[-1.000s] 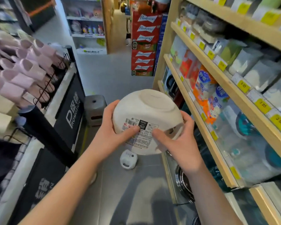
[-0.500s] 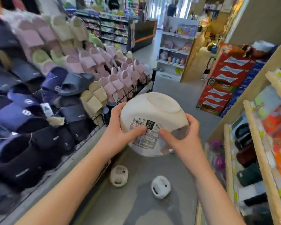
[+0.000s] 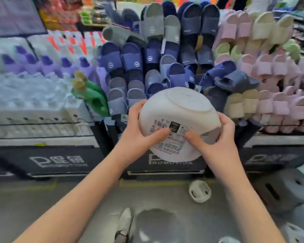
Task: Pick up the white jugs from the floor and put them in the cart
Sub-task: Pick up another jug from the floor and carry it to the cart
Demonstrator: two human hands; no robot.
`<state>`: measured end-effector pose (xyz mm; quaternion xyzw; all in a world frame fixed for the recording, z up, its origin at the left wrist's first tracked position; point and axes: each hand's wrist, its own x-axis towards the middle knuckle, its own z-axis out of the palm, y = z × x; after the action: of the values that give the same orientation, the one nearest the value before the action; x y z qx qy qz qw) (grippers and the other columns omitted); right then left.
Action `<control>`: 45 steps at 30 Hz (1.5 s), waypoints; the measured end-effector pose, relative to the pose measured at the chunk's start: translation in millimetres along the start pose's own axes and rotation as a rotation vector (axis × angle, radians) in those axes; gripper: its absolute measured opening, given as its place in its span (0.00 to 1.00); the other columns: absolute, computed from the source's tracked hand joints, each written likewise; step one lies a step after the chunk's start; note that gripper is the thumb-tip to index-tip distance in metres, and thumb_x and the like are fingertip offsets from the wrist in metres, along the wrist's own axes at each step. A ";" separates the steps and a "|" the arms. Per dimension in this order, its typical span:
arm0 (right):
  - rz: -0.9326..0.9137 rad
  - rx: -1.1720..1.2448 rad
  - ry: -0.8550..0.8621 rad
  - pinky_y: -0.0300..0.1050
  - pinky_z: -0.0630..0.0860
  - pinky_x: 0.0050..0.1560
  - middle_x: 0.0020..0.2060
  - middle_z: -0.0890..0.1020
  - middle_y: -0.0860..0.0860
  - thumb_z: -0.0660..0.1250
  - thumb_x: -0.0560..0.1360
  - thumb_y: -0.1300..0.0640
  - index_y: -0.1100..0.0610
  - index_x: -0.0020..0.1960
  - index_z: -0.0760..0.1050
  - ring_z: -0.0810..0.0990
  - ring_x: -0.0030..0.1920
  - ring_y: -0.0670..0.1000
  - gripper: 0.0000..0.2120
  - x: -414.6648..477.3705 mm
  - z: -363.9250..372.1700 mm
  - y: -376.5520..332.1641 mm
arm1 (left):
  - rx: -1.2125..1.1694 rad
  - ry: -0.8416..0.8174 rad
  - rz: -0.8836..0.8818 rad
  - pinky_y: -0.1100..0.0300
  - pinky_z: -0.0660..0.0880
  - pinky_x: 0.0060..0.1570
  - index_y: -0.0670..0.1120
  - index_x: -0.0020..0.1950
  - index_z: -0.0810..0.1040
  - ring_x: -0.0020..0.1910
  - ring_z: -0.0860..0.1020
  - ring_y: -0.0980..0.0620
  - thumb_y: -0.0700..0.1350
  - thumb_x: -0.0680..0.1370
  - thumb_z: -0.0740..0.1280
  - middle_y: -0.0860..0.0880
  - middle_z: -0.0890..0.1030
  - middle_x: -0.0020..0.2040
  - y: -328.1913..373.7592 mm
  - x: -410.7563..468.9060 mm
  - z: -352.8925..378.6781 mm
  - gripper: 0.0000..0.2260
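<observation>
Jug [image 3: 179, 109] base-up, tilted away; label [image 3: 172, 145] faces wearer; hands [image 3: 137, 132] gripping.

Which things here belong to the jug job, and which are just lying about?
Job: held jug, gripped by left hand and right hand; floor jug. No cart in view.
Lying about: slippers, purple bottles, grey stool.

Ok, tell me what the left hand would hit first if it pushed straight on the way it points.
The left hand grips the white jug, so the jug lies directly in its line. Pushed on together, they would probably meet the blue slippers racked behind the jug, though depth is hard to judge here.
</observation>
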<state>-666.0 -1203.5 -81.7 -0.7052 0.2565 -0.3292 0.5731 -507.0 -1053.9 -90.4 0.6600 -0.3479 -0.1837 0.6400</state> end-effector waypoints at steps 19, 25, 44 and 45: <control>-0.094 0.181 -0.895 0.40 0.75 0.60 0.65 0.77 0.34 0.88 0.56 0.38 0.41 0.74 0.64 0.76 0.64 0.32 0.53 -99.5 358.1 -59.3 | 0.158 0.958 -0.064 0.55 0.82 0.58 0.61 0.74 0.64 0.64 0.80 0.58 0.57 0.66 0.80 0.55 0.76 0.69 13.8 -254.2 -284.4 0.40; -0.141 0.168 -1.038 0.31 0.75 0.53 0.59 0.77 0.28 0.87 0.55 0.38 0.38 0.70 0.65 0.74 0.56 0.22 0.50 -156.0 488.9 -81.6 | 0.140 1.105 -0.094 0.46 0.81 0.62 0.60 0.76 0.63 0.66 0.80 0.55 0.58 0.65 0.81 0.54 0.75 0.70 1.0 -324.4 -399.2 0.44; -0.171 0.257 -1.275 0.29 0.76 0.49 0.62 0.76 0.31 0.87 0.55 0.40 0.36 0.69 0.68 0.75 0.55 0.23 0.48 -358.5 946.6 -182.1 | 0.227 1.316 -0.149 0.49 0.80 0.64 0.66 0.74 0.63 0.66 0.78 0.61 0.68 0.62 0.81 0.63 0.75 0.68 -0.9 -524.2 -832.1 0.45; -0.172 0.250 -1.286 0.27 0.75 0.47 0.60 0.76 0.29 0.84 0.55 0.42 0.37 0.69 0.67 0.75 0.54 0.22 0.46 -363.7 966.2 -186.3 | 0.224 1.323 -0.154 0.50 0.80 0.64 0.66 0.74 0.62 0.66 0.78 0.61 0.68 0.62 0.81 0.64 0.74 0.68 -1.4 -528.6 -850.0 0.46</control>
<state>-173.1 -277.4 -83.6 -0.7074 -0.2341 0.0855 0.6614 -287.0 -77.5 -102.7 0.7189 0.1481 0.2513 0.6310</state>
